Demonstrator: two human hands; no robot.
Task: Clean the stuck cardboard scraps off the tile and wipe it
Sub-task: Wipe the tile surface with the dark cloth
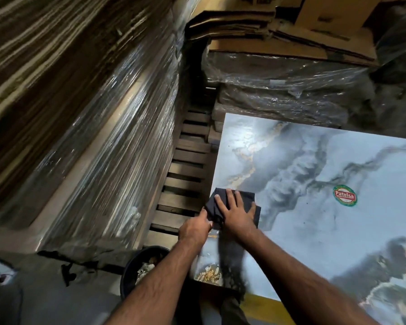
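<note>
A large glossy grey marble-patterned tile [338,231] lies flat on the right, with a round red and green sticker [345,195] on it. A dark cloth [246,195] lies on the tile near its left edge. My right hand [236,211] presses flat on the cloth with fingers spread. My left hand [195,228] pinches the cloth's left corner at the tile's edge. A patch of pale stuck scraps [208,275] shows on the tile's near left corner. Small dark specks dot the tile near the sticker.
A black bucket [138,266] holding scraps stands on the floor left of the tile. Wooden pallet slats [185,165] run along the tile's left side. Tall plastic-wrapped stacks [92,137] rise on the left, wrapped boxes [279,90] and flattened cardboard [244,22] behind.
</note>
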